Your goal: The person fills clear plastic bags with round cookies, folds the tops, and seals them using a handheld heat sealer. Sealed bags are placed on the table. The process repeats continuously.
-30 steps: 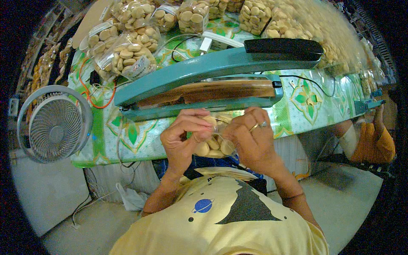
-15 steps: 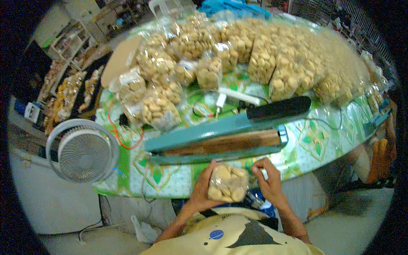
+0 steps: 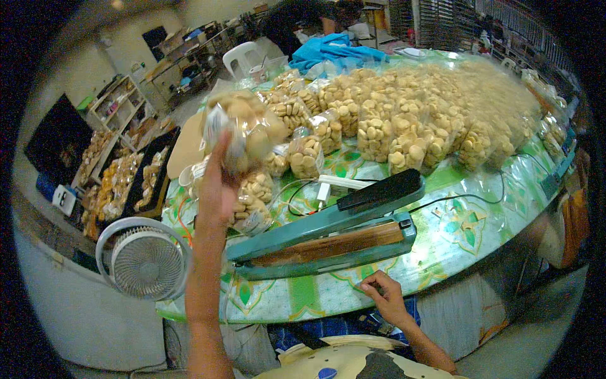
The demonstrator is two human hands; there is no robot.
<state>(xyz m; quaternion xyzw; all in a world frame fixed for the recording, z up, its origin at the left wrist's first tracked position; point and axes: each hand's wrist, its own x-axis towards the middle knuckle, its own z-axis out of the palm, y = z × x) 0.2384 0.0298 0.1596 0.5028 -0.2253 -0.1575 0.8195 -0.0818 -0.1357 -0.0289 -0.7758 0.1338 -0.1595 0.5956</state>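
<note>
My left hand (image 3: pixel 219 189) reaches far forward over the left pile, gripping a clear bag of round cookies (image 3: pixel 252 126) with a white label. That bag is smeared by motion and hides some of the bags behind it. Near the table's front edge, my right hand (image 3: pixel 385 297) is curled, thumb close to the forefinger, and nothing shows in it. In front of it lies a teal impulse sealer (image 3: pixel 322 252) with a black-ended arm, raised above its brown sealing strip. Bagged cookies (image 3: pixel 252 208) stand just below my left hand.
A large heap of cookie bags (image 3: pixel 410 120) covers the table's far side. A white fan (image 3: pixel 148 262) stands at the left edge. Cables and a white power strip (image 3: pixel 344 182) lie behind the sealer. Blue cloth (image 3: pixel 334 54) lies at the back, where a person (image 3: pixel 293 25) bends over.
My left hand has carried the bag of cookies from in front of my body forward and left, over the pile. My right hand stays near the table's front edge. The view has shifted.
</note>
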